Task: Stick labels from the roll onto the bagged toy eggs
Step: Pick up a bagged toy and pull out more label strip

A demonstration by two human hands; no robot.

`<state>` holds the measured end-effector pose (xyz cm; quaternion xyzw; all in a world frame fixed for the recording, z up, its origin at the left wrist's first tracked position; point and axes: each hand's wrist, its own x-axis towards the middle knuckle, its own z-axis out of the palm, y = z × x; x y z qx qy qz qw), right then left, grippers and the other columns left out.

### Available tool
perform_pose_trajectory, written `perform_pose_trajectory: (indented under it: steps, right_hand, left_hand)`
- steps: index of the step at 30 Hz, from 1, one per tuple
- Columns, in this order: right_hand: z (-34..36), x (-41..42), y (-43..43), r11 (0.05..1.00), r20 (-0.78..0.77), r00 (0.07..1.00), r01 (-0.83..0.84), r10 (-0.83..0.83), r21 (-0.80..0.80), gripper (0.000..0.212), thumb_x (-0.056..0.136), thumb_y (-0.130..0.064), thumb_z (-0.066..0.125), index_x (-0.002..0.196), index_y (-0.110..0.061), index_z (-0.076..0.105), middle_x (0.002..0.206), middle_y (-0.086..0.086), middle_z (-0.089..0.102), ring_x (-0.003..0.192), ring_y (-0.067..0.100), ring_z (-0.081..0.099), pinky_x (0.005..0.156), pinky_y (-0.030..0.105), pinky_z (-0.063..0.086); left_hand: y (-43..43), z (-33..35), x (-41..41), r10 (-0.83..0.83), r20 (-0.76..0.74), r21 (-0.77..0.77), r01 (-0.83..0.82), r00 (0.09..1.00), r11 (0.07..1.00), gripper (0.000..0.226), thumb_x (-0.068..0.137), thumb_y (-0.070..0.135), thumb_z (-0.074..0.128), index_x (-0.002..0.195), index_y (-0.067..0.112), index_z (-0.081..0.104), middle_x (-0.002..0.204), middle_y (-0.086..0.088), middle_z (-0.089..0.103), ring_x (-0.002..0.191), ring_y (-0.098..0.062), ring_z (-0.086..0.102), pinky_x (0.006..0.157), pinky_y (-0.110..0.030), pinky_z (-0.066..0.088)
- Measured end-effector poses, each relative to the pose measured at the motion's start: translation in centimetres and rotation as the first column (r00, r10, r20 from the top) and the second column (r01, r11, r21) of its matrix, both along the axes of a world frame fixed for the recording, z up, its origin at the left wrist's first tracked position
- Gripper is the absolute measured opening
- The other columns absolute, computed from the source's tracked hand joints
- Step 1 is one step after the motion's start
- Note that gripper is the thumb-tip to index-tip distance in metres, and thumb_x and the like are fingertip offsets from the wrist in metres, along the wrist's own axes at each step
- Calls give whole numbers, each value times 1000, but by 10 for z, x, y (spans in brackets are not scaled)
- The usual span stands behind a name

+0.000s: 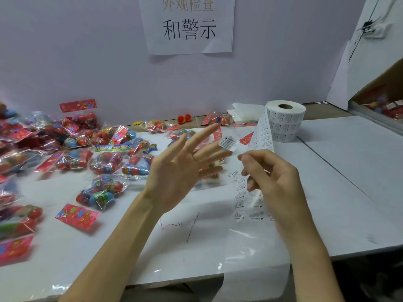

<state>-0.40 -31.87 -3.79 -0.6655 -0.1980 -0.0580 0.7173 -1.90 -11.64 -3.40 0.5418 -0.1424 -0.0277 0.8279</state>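
Head view: white tabletop (349, 171) against a wall.
Sign (187, 25): wall paper reads "外观检查 和警示".
Left hand (181, 168): open, fingers spread, one peeled label (227, 142) stuck on a fingertip.
Right hand (274, 177): pinches the strip (250, 199).
Roll (285, 123): upright at back right; strip runs down from it, print too small to read.
Bags (104, 160): eggs under red header cards, scattered left.

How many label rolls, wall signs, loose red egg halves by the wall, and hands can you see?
label roll: 1
wall sign: 1
loose red egg halves: 2
hands: 2, left hand and right hand
Total: 6
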Motion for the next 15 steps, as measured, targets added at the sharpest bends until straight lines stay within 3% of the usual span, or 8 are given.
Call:
perform_pose_trajectory:
  steps: [5,7,11,13,15]
  right_hand:
    - [-1,-5,13,992,14,997,69,-71,109,9,87,-27,74,80,-21,72,68,-7,63,55,11,50,58,20,47]
    - [-3,-6,15,989,31,992,117,-120,93,12,90,-23,74,78,-21,71,67,-8,62,55,11,50,58,21,46]
    - [-1,-7,17,987,-7,993,119,-119,108,16,85,-35,70,79,-21,69,68,-6,62,56,13,52,59,22,48]
    - [0,-8,18,988,-11,994,112,-111,109,21,84,-40,72,82,-19,68,67,-7,63,56,12,54,59,22,48]
    - [0,-9,19,988,-11,994,105,-104,109,24,83,-41,72,84,-17,68,67,-7,63,56,11,54,59,22,49]
  left_hand:
    - [-5,-2,-3,53,-46,114,-47,998,992,58,100,49,39,150,24,53,129,-3,72,136,-32,56,111,-49,39]
    - [-7,0,-4,64,-35,149,-58,997,987,59,97,52,48,149,23,56,128,-2,73,133,-31,58,109,-47,40]
    - [-6,3,-6,88,-9,172,-85,996,981,77,83,64,68,147,22,58,131,-1,72,132,-30,59,112,-52,38]
    - [-5,1,-5,109,-16,189,-105,994,976,66,90,58,62,146,23,59,134,-1,70,132,-30,58,114,-55,36]
    - [-4,-2,-3,129,-28,212,-120,991,970,53,100,49,43,144,25,61,138,-4,68,132,-28,58,116,-57,34]
